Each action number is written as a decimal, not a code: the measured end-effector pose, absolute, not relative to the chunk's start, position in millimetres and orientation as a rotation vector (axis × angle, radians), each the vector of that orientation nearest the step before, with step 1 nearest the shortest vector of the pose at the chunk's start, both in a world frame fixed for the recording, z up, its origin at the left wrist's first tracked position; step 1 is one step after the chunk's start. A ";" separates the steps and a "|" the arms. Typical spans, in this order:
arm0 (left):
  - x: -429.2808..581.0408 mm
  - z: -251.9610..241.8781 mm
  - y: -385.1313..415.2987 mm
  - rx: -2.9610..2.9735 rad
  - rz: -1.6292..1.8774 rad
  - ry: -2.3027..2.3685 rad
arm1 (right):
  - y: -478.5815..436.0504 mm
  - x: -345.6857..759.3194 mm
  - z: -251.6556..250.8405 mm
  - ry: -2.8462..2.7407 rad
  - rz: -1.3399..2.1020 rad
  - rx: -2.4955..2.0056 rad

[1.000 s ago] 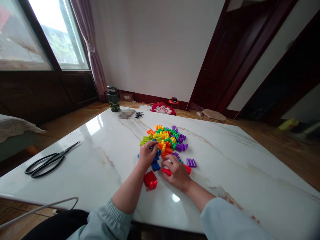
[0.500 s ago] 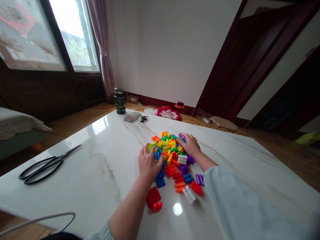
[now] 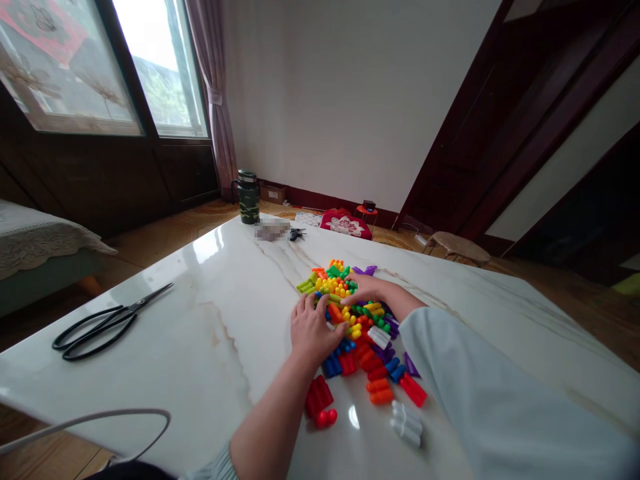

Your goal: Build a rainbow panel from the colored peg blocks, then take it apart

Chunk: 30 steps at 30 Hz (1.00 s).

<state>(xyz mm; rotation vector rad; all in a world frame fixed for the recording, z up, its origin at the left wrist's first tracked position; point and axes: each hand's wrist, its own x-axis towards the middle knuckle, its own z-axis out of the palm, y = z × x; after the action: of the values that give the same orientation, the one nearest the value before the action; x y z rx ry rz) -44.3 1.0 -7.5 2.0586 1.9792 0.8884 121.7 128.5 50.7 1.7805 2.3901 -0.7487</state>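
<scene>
Colourful plastic pieces lie heaped on a white marbled table. At the heap's left side, my left hand has its fingers spread and touches blue and orange pieces. My right hand reaches over the heap's upper right part, fingers apart, on green and yellow pieces; its fingertips are partly hidden. Near my left forearm lie dark red pieces with a bright red one. White pieces rest at the front, near orange pieces and a red piece.
Black-handled scissors lie on the left of the table, above a pale cable. At the far corner stand a camouflage flask, a blurred item and keys. Beyond the table is a stool.
My right hand has moved left and inward over the heap. Several pieces have shifted, and the white pieces at the front lie farther right and nearer. The whole view has shifted slightly.
</scene>
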 end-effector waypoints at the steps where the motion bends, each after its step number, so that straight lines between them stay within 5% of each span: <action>1: -44.4 -8.0 1.2 2.064 0.895 1.957 | 126.4 117.1 51.4 2.378 -0.760 1.772; 20: -45.4 -14.4 12.6 2.141 1.196 1.308 | 81.6 103.2 31.9 2.833 -0.618 1.797; 30: -45.6 -13.0 7.9 2.108 1.052 1.629 | 60.8 125.7 88.5 2.757 -0.948 2.163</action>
<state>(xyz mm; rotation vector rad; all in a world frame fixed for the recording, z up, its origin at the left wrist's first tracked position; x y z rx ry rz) -45.6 7.9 -13.0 2.1084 1.6292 1.0522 125.7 60.8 88.5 2.1628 2.7572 -0.9480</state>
